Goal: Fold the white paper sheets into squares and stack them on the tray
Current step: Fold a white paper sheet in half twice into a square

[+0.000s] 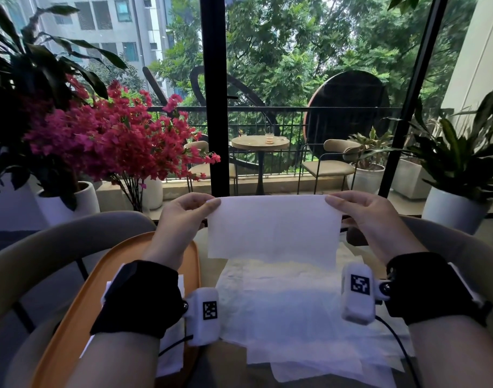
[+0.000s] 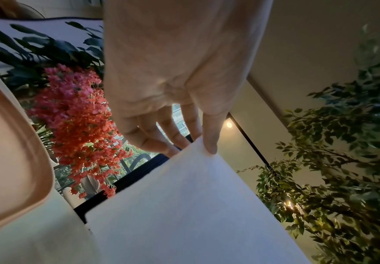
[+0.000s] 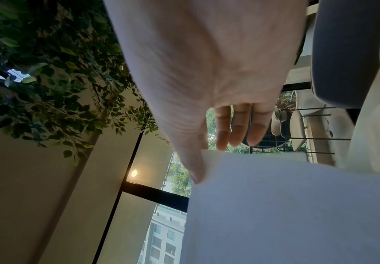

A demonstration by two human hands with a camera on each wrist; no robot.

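A white paper sheet (image 1: 273,228) hangs in the air above the table, held up by its two top corners. My left hand (image 1: 209,204) pinches the top left corner, thumb on the near face (image 2: 209,148). My right hand (image 1: 333,201) pinches the top right corner (image 3: 201,167). More white sheets (image 1: 290,312) lie spread flat on the table under it. The orange tray (image 1: 99,275) sits to the left, beneath my left forearm, with folded white paper (image 1: 171,351) on it, mostly hidden by the arm.
Grey chair backs (image 1: 57,247) curve round the table on the left and right (image 1: 464,247). Potted plants and red flowers (image 1: 113,135) stand beyond the table by the window. A balcony with a small round table (image 1: 260,142) lies outside.
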